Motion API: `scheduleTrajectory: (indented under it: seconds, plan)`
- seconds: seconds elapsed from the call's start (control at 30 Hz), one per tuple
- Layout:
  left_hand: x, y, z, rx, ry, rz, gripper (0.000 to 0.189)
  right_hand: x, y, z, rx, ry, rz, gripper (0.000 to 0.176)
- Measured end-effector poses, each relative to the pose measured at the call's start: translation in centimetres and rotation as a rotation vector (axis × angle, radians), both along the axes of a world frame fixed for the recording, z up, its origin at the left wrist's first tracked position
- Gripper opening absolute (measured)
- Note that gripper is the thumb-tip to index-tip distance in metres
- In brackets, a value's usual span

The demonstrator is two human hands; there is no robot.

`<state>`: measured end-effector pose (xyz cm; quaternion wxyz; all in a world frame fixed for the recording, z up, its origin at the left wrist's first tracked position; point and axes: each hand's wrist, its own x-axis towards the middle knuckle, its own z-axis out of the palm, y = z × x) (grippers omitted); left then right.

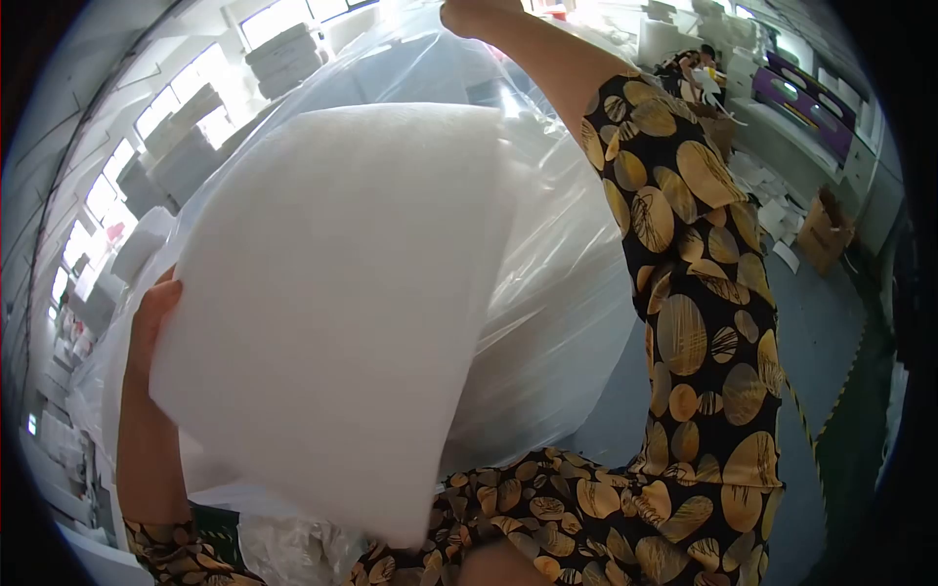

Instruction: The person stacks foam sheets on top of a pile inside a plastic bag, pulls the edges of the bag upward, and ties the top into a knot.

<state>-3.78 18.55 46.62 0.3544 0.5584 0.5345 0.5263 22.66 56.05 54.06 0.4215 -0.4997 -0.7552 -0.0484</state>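
A large white sheet-like piece (pixel 332 283) fills the middle of the head view, tilted, with its lower corner near my lap. My left hand (pixel 161 298) grips its left edge, the thumb on the near side. Behind and around the white piece spreads a big clear plastic bag (pixel 557 283), wrinkled and shiny. At the top edge, my right hand (pixel 479 15) is raised high and closed on the upper part of the plastic; its fingertips are partly out of frame.
Stacks of white blocks (pixel 176 161) stand at the left. An open cardboard box (pixel 826 230) and scattered white scraps (pixel 772 200) lie on the floor at the right. Behind them is a purple and white machine (pixel 801 107). A person (pixel 694 73) is in the background.
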Motion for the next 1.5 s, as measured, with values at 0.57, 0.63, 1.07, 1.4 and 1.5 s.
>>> scheduleTrajectory:
  seconds: [0.57, 0.63, 1.07, 1.4, 1.5]
  plan:
    - [-4.3, 2.6, -1.3, -0.365, 0.17, 0.232, 0.044, 4.1, -19.8, -8.8, 0.147, -0.299, 0.715, 0.046]
    - [-4.0, 2.1, -1.8, 0.213, 0.774, 0.519, 0.053, 4.4, -18.7, -11.9, 0.47, -0.325, 0.776, 0.049]
    - [3.9, 2.2, -0.7, 0.272, 1.455, 0.091, 0.093, 6.6, -24.0, -9.4, -0.354, -0.46, 1.626, 0.027]
    - [3.3, 5.3, 1.0, 0.137, 1.584, 0.002, 0.065, 2.2, -24.5, -11.2, 0.085, -0.483, 0.914, 0.034]
    - [4.1, 5.6, 1.0, 0.129, 1.693, -0.017, 0.059, 1.5, -23.4, -10.9, 0.026, -0.527, 0.931, 0.036]
